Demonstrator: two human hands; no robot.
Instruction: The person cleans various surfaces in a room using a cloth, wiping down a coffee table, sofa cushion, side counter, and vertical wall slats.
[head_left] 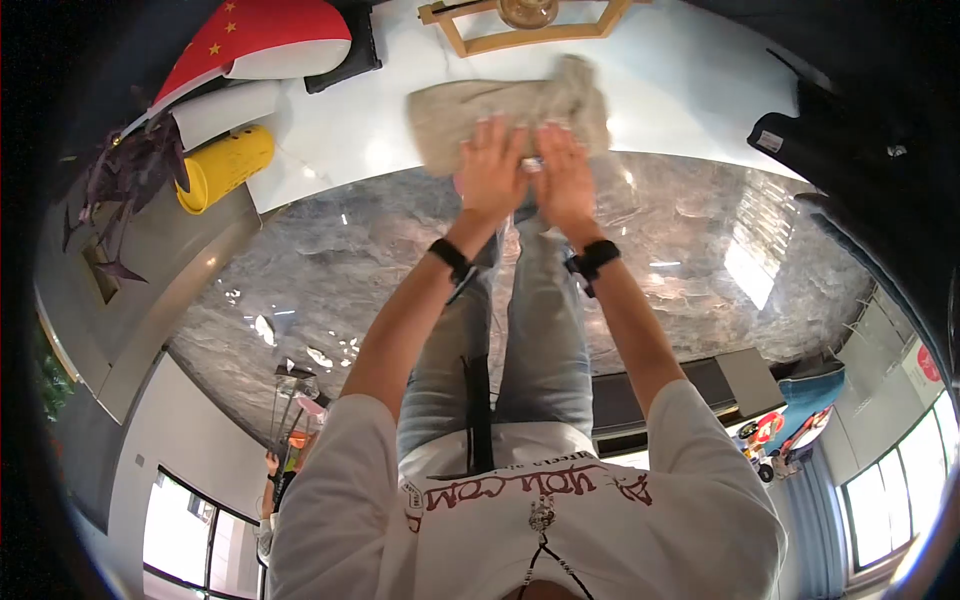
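A beige-brown cloth (440, 115) lies on the white tabletop (350, 130), reaching to its near edge, with a raised fold at its upper right. My left hand (492, 170) rests on the lower middle of the cloth, fingers stretched forward and flat. Beside it on the right, my right hand (563, 175) also lies flat on the cloth. The two hands are close together, slightly blurred at the fingers. Each wrist wears a black band.
A wooden frame with a glass globe (527, 12) stands at the back. To the left are a red flag with yellow stars (270, 25), a yellow cylinder (228, 168) and a dark purple plant (130, 180). A black object (800, 140) sits at the right.
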